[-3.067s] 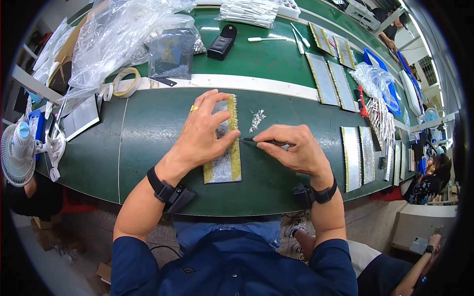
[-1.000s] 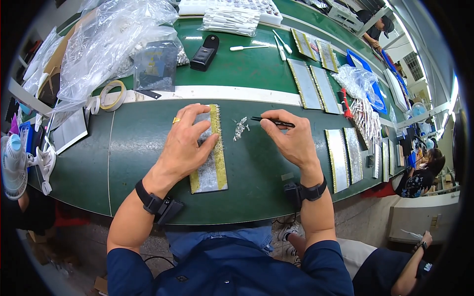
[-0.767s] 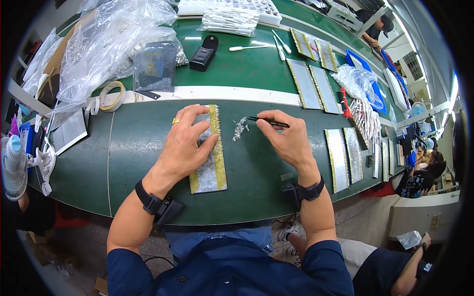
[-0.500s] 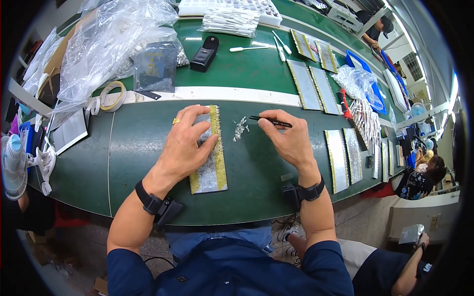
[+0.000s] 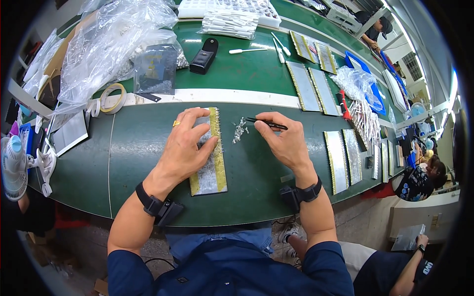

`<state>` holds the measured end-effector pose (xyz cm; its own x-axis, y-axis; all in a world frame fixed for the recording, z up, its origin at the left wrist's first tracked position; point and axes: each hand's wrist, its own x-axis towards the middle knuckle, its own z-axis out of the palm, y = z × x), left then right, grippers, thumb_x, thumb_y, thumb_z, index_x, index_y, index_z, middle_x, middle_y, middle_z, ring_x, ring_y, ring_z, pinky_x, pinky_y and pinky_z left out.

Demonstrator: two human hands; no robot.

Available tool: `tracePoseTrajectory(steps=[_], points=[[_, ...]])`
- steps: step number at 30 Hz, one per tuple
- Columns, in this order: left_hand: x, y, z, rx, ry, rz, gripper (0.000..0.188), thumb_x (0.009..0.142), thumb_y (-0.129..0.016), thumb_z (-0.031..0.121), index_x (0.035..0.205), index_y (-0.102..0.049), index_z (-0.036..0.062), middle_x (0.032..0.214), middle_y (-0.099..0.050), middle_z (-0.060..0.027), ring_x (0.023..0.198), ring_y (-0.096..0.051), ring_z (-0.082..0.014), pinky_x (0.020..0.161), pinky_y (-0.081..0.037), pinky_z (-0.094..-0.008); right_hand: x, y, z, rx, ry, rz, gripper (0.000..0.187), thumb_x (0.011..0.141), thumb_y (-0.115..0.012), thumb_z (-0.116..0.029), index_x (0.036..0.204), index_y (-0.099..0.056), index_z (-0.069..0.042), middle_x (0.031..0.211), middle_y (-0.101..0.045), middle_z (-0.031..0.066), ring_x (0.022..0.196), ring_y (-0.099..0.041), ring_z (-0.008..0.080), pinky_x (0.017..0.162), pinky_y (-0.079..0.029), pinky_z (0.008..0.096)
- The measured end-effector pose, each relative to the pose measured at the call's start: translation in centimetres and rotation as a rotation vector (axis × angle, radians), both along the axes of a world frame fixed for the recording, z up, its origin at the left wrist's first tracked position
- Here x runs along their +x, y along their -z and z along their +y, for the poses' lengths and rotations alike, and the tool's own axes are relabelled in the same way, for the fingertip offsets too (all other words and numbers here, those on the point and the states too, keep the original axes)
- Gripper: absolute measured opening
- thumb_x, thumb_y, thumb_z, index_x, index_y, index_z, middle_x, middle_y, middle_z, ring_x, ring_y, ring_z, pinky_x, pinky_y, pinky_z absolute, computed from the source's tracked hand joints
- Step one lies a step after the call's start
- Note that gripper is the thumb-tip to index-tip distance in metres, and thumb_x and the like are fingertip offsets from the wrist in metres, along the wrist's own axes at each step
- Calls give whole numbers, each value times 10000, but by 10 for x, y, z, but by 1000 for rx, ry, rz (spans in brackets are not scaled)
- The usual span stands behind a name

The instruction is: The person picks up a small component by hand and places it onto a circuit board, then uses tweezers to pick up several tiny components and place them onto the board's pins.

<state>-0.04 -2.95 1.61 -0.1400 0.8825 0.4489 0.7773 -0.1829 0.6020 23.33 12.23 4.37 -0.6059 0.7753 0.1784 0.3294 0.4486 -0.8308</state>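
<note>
My left hand [image 5: 185, 142] lies over a long grey plate [image 5: 208, 180] with yellow tape along its sides. Its fingers are bent and apart, and the thumb and forefinger reach the plate's right edge, where a row of small metal pins [image 5: 219, 129] runs. Black tweezers [image 5: 270, 124] are pinched in my right hand [image 5: 289, 145], their tips pointing left. Those tips are at the right side of a small heap of tiny clear and silvery pieces [image 5: 240, 132] on the green table; whether they hold a piece is too small to tell.
More taped plates [image 5: 335, 160] lie at the right and far right. A red-handled tool [image 5: 343, 104] and a bundle of white sticks [image 5: 365, 123] are beyond them. Tape rolls [image 5: 113, 97], a plastic bag [image 5: 118, 44] and a black case [image 5: 204, 56] sit at the far left. Co-workers are at the right.
My right hand and the tweezers have shifted slightly left and down, closer to the small heap. My left hand and the plate stay nearly where they were.
</note>
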Motion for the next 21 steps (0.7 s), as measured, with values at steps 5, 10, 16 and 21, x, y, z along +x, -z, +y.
tracePoseTrajectory(steps=[5, 10, 16, 21], points=[[0, -1, 0, 7, 9, -3, 218, 886, -852, 70, 1016, -719, -44, 1396, -646, -225, 1327, -611, -449, 1088, -526, -521, -1, 2, -1, 18, 1, -5, 222, 1033, -798, -150, 1193, -802, 4, 1026, -829, 95, 926, -773, 160, 888, -628, 323], [1, -1, 0, 9, -2, -5, 215, 884, -851, 69, 1010, -717, -42, 1389, -646, -224, 1326, -613, -446, 1090, -524, -521, 0, 0, -1, 35, 27, 17, 225, 1037, -796, -152, 1184, -801, 17, 1012, -825, 79, 917, -765, 140, 864, -622, 303], [1, -2, 0, 12, 7, -5, 221, 881, -855, 71, 1013, -717, -42, 1384, -646, -224, 1324, -613, -442, 1088, -525, -521, -1, 1, -2, -17, 62, 37, 233, 1037, -795, -158, 1173, -802, 31, 1005, -822, 73, 906, -762, 133, 854, -618, 288], [0, 1, 0, 9, 8, -12, 224, 881, -855, 73, 1018, -720, -42, 1380, -648, -223, 1325, -612, -440, 1081, -529, -521, -2, 0, -3, -27, 68, 9, 231, 1037, -793, -158, 1178, -801, 25, 1008, -822, 73, 908, -760, 132, 861, -619, 293]])
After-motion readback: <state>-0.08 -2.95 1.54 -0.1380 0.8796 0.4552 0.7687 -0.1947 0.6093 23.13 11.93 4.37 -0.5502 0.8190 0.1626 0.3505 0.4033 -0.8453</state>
